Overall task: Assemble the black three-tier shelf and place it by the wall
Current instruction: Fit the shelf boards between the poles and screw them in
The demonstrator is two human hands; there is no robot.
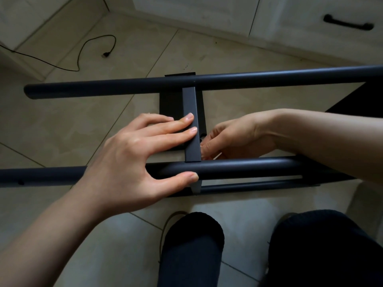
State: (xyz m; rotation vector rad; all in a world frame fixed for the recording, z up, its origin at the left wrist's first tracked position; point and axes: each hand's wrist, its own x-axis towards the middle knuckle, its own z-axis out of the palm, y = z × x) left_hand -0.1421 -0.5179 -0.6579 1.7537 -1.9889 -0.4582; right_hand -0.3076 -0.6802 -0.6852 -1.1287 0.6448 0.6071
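The left hand (141, 154) lies spread, straight fingers pressing the flat black metal crossbar (191, 125), thumb on the near black round tube (248, 165). The right hand (234, 137) curls beside the crossbar; whether it grips anything cannot be told.

One view only, from a camera worn on the person's head, tipped steeply forward and down. It looks along both forearms to the left hand (132, 154) and the right hand (234, 137), which fill the middle of the picture at close range. The black shelf frame (228, 81) crosses the picture from side to side just under the lens. The person's knees (192, 235) sit at the bottom edge. The tiled floor (62, 121) spreads beyond, and white cabinets (207, 15) line the top edge, bowed by the wide lens.
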